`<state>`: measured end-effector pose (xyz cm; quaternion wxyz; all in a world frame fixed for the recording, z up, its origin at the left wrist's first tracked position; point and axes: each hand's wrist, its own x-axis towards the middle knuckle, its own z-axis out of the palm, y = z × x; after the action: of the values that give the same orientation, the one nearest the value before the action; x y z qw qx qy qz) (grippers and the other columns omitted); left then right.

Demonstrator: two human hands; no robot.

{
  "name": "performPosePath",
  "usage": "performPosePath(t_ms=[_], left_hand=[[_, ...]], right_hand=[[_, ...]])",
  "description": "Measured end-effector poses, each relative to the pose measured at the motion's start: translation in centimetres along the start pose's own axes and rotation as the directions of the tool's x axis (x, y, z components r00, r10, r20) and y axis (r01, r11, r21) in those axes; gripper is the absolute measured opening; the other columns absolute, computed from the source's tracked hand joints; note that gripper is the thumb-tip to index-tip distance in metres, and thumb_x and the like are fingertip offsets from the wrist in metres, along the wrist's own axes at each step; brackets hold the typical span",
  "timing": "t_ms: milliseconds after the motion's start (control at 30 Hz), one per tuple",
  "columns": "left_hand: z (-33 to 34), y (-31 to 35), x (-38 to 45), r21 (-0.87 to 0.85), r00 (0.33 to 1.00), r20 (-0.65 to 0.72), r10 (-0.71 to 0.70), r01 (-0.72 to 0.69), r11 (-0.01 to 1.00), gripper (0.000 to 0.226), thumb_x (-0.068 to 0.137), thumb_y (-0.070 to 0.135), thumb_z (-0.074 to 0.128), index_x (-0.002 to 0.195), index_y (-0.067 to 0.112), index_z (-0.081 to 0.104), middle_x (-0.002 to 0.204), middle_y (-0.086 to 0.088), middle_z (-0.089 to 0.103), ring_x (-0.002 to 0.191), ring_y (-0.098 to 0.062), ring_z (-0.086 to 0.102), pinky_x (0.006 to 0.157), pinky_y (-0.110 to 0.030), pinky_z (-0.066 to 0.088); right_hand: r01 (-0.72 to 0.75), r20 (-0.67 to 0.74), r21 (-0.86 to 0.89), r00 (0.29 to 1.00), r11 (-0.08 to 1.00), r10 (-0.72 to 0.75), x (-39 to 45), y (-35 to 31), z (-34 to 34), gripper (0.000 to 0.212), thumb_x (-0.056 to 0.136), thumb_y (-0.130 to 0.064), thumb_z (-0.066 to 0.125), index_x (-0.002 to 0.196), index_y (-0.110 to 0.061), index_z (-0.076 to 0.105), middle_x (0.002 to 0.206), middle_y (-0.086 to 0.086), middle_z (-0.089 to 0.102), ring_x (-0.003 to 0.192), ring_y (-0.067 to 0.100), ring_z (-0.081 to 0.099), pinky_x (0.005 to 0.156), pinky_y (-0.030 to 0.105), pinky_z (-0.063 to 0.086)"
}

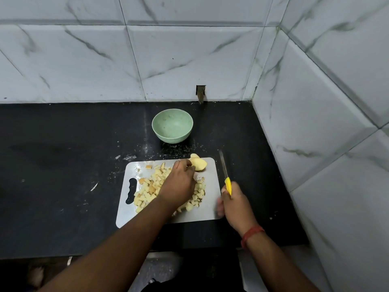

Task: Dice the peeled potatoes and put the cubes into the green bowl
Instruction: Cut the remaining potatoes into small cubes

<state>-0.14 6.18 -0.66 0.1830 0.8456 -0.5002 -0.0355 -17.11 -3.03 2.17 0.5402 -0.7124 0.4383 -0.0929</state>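
Dozens of pale yellow potato cubes (168,192) lie heaped on a flat silvery metal cutting board (208,207), none yet in the round pale green bowl (172,125), which stands beyond the board, apart from it. The left hand (179,184) reaches over the heap, fingers curled on a peeled, uncut potato piece (199,164) at the far edge. The right hand (233,204) grips a yellow-handled knife (225,175) just beside the board. Most dicing looks done. The counter (63,154) is black stone in a corner of white marbled tiles (84,60)
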Motion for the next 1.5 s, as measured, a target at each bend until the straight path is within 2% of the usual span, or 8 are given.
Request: performPosePath(t_ms=[167, 233, 367, 533, 833, 1033, 1233, 1500], left_hand=[[-0.7, -0.9, -1.0, -0.191, 0.987, -0.114, -0.113, 0.09, 0.977, 0.036, 0.099, 0.002, 0.059, 0.134, 0.0, 0.064, 0.141, -0.018, 0.049, 0.129, -0.031, 0.052, 0.105, -0.036, 0.049], [-1.4, -1.7, -1.8, -0.291, 0.961, -0.167, -0.218, 0.164, 0.943, 0.036, 0.1, 0.004, 0.06, 0.136, 0.003, 0.063, 0.143, -0.013, 0.047, 0.131, -0.023, 0.049, 0.109, -0.023, 0.042], [-2.7, -3.7, -3.6, -0.443, 0.882, -0.238, -0.406, 0.273, 0.854, 0.033, 0.1, 0.009, 0.065, 0.132, 0.009, 0.066, 0.138, -0.003, 0.047, 0.126, -0.012, 0.049, 0.1, 0.003, 0.025], [-3.4, -6.6, -5.3, -0.514, 0.826, -0.262, -0.498, 0.317, 0.797, 0.034, 0.099, 0.025, 0.068, 0.13, 0.01, 0.068, 0.135, 0.002, 0.047, 0.122, -0.001, 0.044, 0.105, -0.021, 0.042], [-4.4, -9.0, -6.2, -0.561, 0.818, -0.208, -0.536, 0.349, 0.751, 0.038, 0.1, 0.031, 0.065, 0.133, 0.011, 0.067, 0.134, 0.008, 0.046, 0.127, -0.01, 0.048, 0.106, -0.038, 0.049], [-4.5, -9.0, -6.0, -0.569, 0.845, -0.191, -0.499, 0.318, 0.758, 0.038, 0.101, 0.029, 0.064, 0.133, 0.009, 0.067, 0.134, 0.007, 0.048, 0.125, -0.004, 0.045, 0.107, -0.025, 0.044], [-4.1, -6.7, -5.0, -0.578, 0.9, -0.207, -0.383, 0.204, 0.79, 0.032, 0.104, 0.027, 0.06, 0.127, 0.007, 0.069, 0.126, 0.004, 0.051, 0.113, 0.003, 0.048, 0.101, -0.016, 0.043], [-1.9, 0.0, -2.5, -0.538, 0.996, -0.075, 0.042, -0.076, 0.839, 0.036, 0.105, 0.025, 0.055, 0.131, 0.002, 0.065, 0.124, -0.001, 0.053, 0.116, -0.007, 0.051, 0.103, -0.014, 0.038]], right_hand=[[0.226, -0.106, -0.094, 0.966, 0.969, -0.236, 3.0, 0.0, 3.7, 0.015, 0.102, -0.023, 0.042, 0.113, -0.016, 0.05, 0.1, 0.005, 0.067, 0.088, 0.019, 0.065, 0.073, 0.035, 0.052], [0.288, -0.101, -0.181, 0.946, 0.941, -0.309, 3.8, 0.0, 5.5, 0.022, 0.103, -0.021, 0.042, 0.122, -0.013, 0.048, 0.105, 0.009, 0.066, 0.091, 0.023, 0.063, 0.068, 0.031, 0.047], [0.367, -0.067, -0.3, 0.913, 0.88, -0.404, 3.8, 0.1, 8.4, 0.04, 0.101, -0.015, 0.043, 0.14, -0.016, 0.04, 0.124, 0.007, 0.059, 0.11, 0.021, 0.057, 0.089, 0.032, 0.049], [0.357, -0.094, -0.327, 0.909, 0.875, -0.406, 3.6, -0.1, 11.1, 0.043, 0.099, -0.008, 0.043, 0.141, -0.016, 0.039, 0.126, 0.009, 0.058, 0.115, 0.022, 0.056, 0.095, 0.03, 0.047], [0.327, -0.152, -0.32, 0.908, 0.889, -0.389, 3.6, -1.1, 14.1, 0.039, 0.101, -0.011, 0.041, 0.14, -0.015, 0.039, 0.129, 0.01, 0.056, 0.118, 0.022, 0.054, 0.097, 0.029, 0.048], [0.302, -0.179, -0.109, 0.931, 0.947, -0.318, 2.8, -1.9, 12.6, 0.044, 0.104, -0.018, 0.037, 0.148, -0.024, 0.033, 0.137, -0.004, 0.056, 0.123, 0.011, 0.053, 0.101, 0.022, 0.041], [0.163, -0.231, 0.153, 0.965, 0.975, -0.126, 3.0, -1.1, 8.9, 0.018, 0.102, -0.038, 0.041, 0.116, -0.038, 0.053, 0.117, -0.02, 0.064, 0.107, 0.01, 0.064, 0.088, 0.049, 0.055], [0.0, -0.059, 0.573, 0.997, 0.82, 0.041, 2.4, -0.1, 5.0, 0.012, 0.101, -0.01, 0.05, 0.103, -0.012, 0.061, 0.105, 0.013, 0.067, 0.09, 0.02, 0.067, 0.086, 0.038, 0.057]])
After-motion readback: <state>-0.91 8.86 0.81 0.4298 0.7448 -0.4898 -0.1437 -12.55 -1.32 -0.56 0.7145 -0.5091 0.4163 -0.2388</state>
